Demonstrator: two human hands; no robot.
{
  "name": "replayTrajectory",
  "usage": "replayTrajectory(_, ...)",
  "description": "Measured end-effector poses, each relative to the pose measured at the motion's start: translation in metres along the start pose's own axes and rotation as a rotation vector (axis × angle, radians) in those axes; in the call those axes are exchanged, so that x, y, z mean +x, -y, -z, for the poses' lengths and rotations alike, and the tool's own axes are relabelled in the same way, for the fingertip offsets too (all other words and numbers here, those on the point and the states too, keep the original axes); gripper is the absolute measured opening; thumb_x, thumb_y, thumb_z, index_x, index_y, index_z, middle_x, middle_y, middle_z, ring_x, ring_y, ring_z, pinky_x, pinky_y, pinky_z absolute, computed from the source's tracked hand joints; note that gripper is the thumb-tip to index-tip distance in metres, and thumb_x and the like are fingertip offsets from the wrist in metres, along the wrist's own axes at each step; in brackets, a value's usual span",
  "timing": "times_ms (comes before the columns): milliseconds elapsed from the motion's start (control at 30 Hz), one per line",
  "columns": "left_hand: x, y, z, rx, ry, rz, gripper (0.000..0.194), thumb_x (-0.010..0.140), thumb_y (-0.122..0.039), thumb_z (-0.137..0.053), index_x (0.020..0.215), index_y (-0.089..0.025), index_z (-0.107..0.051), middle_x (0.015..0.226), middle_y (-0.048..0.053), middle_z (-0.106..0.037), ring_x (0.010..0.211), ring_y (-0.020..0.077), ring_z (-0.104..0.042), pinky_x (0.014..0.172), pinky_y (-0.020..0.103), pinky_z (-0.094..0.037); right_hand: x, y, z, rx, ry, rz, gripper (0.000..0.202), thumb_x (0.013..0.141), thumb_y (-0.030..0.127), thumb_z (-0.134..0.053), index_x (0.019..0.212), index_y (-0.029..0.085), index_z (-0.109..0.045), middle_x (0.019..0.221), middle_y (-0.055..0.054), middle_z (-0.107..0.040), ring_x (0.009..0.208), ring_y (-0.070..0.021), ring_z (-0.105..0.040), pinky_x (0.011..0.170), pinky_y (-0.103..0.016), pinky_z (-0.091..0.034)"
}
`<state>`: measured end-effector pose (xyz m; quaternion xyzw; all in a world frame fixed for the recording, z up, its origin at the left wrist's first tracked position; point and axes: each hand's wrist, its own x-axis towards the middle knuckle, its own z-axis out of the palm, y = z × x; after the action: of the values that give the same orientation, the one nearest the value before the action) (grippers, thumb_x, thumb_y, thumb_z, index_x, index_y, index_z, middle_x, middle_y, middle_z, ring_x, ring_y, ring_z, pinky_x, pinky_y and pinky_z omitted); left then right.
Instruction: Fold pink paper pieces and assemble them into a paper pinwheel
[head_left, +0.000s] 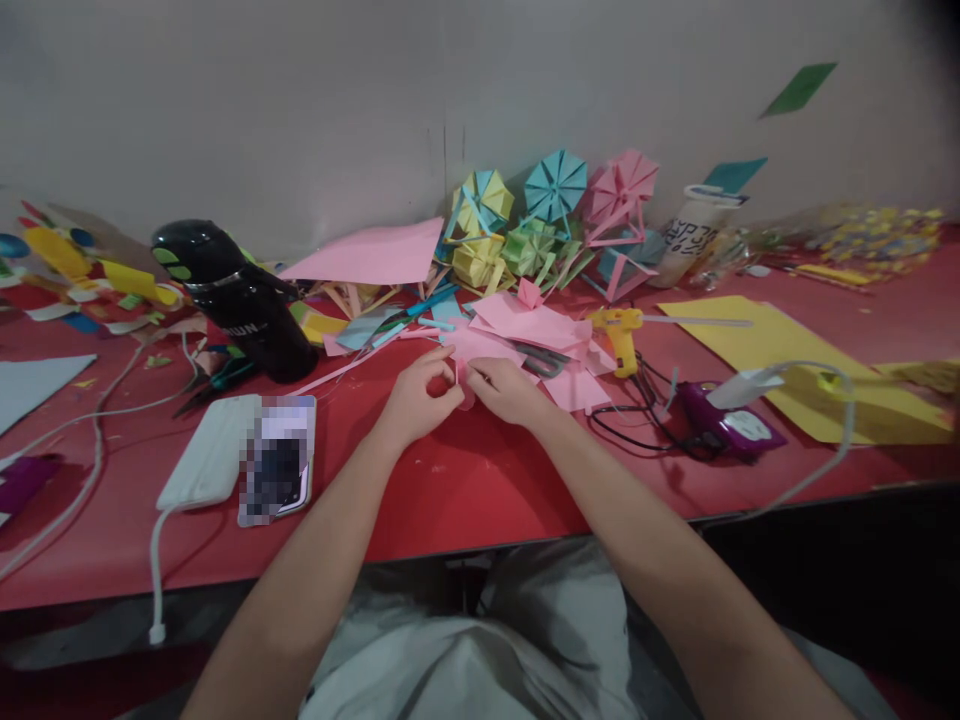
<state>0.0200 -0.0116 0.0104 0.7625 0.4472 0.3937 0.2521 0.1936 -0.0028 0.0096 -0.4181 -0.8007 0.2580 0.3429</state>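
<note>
Crowding the red surface (465, 500), creased pink paper sheets (499, 325) lie left of the yellow glue gun (619, 335), pleated paper umbrellas (556, 186) stand behind it, and a flat yellow sheet (795, 370) spreads to its right. Its dark cord loops toward the purple power strip (731, 420), nearer the person. Left of the gun and closer in, a small, thin pink piece (463, 385), partly hidden, is pinched between the curled, nearly closed fingers of the left hand (420, 398) and right hand (506, 388).

Partial "WN" on black bottle (259, 322)
</note>
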Motion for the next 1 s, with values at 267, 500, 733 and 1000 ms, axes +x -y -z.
replayTrajectory(267,-0.001,-0.004,0.001,0.077,-0.062,-0.079,0.011,0.072,-0.013,-0.057,0.065,-0.02,-0.052,0.11,0.011,-0.07,0.111,0.0243,-0.064,0.097,0.04,-0.046,0.003,-0.004,-0.004,-0.152,-0.093,-0.089,0.033,0.084,0.021,-0.05,0.053,0.019,-0.04,0.052,0.003,-0.04,0.053,-0.0099,-0.032,0.057,-0.028,-0.024)
replayTrajectory(500,-0.001,-0.006,0.002,-0.08,-0.068,-0.049,0.009,0.084,-0.023,-0.055,0.076,-0.02,-0.055,0.102,0.007,-0.071,0.103,0.0207,-0.066,0.095,0.036,-0.048,0.003,-0.006,-0.003,0.012,-0.106,-0.036,0.026,0.089,0.025,-0.045,0.064,0.018,-0.05,0.058,0.001,-0.05,0.057,-0.012,-0.04,0.058,-0.027,-0.03)
replayTrajectory(733,0.006,0.003,0.009,-0.29,-0.103,0.137,0.017,0.081,-0.033,-0.064,0.087,-0.018,-0.063,0.089,0.006,-0.071,0.086,0.0192,-0.068,0.08,0.032,-0.053,0.003,-0.014,-0.003,0.112,-0.054,0.032,0.029,0.09,0.031,-0.045,0.068,0.018,-0.057,0.065,-0.001,-0.057,0.063,-0.0141,-0.047,0.064,-0.028,-0.038)
replayTrajectory(1000,0.001,-0.002,0.023,-0.468,0.162,0.365,0.027,0.074,-0.042,-0.073,0.08,-0.016,-0.069,0.074,0.002,-0.064,0.065,0.0128,-0.058,0.06,0.026,-0.05,0.0,-0.01,0.004,0.293,-0.024,0.009,0.027,0.085,0.039,-0.06,0.082,0.016,-0.073,0.078,-0.004,-0.071,0.07,-0.0164,-0.059,0.067,-0.029,-0.044)
